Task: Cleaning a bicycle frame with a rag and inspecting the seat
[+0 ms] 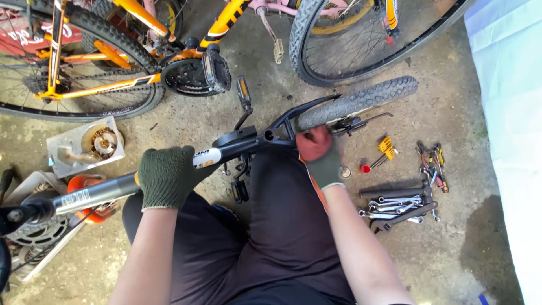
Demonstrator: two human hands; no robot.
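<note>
- The left hand (167, 176), in a dark green knitted glove, has its fingers curled shut around the black-and-white metal tube of a bicycle frame (209, 156), gripping it where the tube turns from grey to black.
- The right hand (319, 153), in a green glove with a red palm coating, is closed on the rear part of the same frame, just beside the knobbly black tyre (361, 100); exactly which part the fingers pinch is hidden by the glove.
- The frame lies across the person's lap, over dark trousers, running from 9 o'clock towards 2 o'clock. One black pedal (243, 92) sticks up at 12 o'clock of the lap.
- At 3 o'clock of the right hand, on the concrete floor (451, 248), lies a bundle of steel spanners (395, 206), at least five, overlapping so the count is unsure.
- Above them at 2 o'clock: one yellow set of hex keys (387, 147), and a small heap of pliers with red and orange handles (432, 164).
- At 10 o'clock stands one orange bicycle (121, 56) with its black chainring; at 12 o'clock, one pink frame (282, 7) and one large spoked wheel (361, 39).
- At 9 o'clock sits one white tray with a round metal part (84, 147).
</note>
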